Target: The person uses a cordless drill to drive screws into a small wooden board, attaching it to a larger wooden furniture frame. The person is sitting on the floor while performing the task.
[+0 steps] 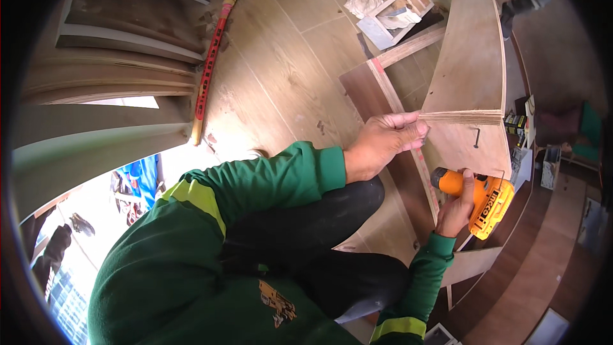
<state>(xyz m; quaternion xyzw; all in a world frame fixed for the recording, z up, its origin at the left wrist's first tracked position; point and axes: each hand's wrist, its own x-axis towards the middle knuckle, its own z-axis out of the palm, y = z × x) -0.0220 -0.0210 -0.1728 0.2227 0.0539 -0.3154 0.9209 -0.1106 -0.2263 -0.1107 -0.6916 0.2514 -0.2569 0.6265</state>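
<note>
Drill (pixel 491 203), just beside the plywood panel (pixel 466 144), should feel hefty, rigid, best held around its middle, where the right hand (pixel 457 211) has its grip wrapped, the left hand (pixel 387 140) pinching the panel's edge.

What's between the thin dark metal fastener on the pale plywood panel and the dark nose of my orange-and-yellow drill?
In the head view, only bare face of the plywood panel shows between the fastener and the drill's nose.

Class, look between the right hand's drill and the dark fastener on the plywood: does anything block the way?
Nothing visible does: between the drill in the right hand and the dark fastener, only bare plywood shows.
</note>
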